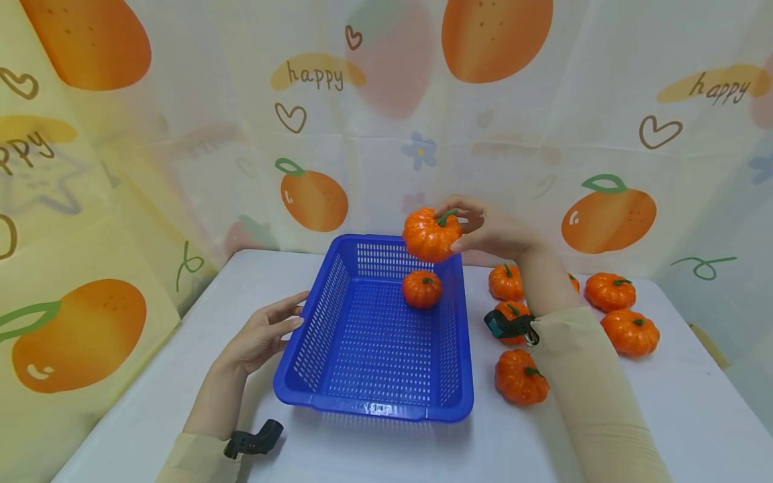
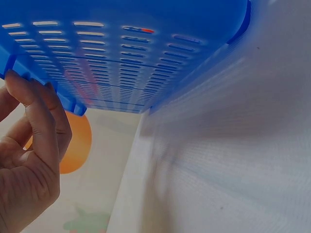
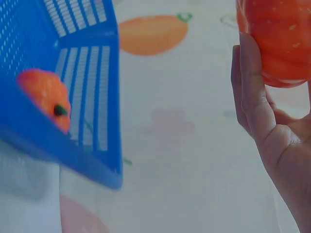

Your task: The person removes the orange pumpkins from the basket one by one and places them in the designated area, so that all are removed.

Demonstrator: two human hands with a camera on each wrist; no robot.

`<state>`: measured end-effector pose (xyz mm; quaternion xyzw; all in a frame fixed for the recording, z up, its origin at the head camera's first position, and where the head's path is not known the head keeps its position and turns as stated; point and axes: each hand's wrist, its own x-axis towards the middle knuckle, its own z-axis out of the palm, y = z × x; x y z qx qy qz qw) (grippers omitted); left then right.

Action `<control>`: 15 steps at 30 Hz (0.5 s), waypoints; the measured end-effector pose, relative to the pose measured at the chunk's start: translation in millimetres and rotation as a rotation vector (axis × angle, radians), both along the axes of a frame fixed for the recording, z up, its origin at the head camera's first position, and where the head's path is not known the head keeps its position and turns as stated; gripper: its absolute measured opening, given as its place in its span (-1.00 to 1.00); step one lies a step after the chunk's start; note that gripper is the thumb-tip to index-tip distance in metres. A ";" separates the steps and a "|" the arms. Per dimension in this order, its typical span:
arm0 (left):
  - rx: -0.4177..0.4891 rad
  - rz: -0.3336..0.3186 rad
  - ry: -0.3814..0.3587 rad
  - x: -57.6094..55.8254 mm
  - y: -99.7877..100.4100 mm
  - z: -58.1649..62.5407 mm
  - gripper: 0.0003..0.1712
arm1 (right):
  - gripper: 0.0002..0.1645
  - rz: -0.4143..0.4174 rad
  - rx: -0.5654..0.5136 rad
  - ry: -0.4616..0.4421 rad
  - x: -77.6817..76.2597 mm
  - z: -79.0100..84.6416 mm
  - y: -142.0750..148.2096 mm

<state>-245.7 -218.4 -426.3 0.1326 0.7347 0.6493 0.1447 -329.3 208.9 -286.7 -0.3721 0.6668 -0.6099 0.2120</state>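
My right hand (image 1: 492,231) holds an orange toy pumpkin (image 1: 430,235) with a green stem, fingers above and thumb below, over the far right corner of a blue plastic basket (image 1: 374,410). In the right wrist view, the held pumpkin (image 3: 282,41) is cut off by the frame edge. A smaller pumpkin (image 1: 421,289) sits inside the basket, towards its far right. My left hand (image 1: 266,332) is at the basket's left side, its loosely bent fingers touching the outside of the rim, as the left wrist view also shows.
To the right of the basket, several more pumpkins (image 1: 522,378) lie on the white table (image 1: 374,459), some partly hidden behind my right forearm. A printed cloth (image 1: 374,147) hangs behind the table and along its left side.
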 end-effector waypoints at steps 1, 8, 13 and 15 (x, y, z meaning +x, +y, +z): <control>0.002 0.000 -0.002 0.1 -0.1 0.1 -0.31 | -0.40 -0.002 -0.004 0.006 1.0 -0.4 6.1; 0.009 -0.002 -0.002 -0.1 0.0 0.7 -0.32 | -0.41 -0.015 -0.023 0.033 11.6 2.0 41.8; 0.013 -0.004 -0.006 -0.5 0.3 1.1 -0.32 | -0.39 -0.015 -0.025 0.061 21.8 3.3 61.8; 0.014 -0.003 -0.007 -0.6 0.2 0.7 -0.32 | -0.39 -0.021 -0.018 0.075 26.4 2.2 69.6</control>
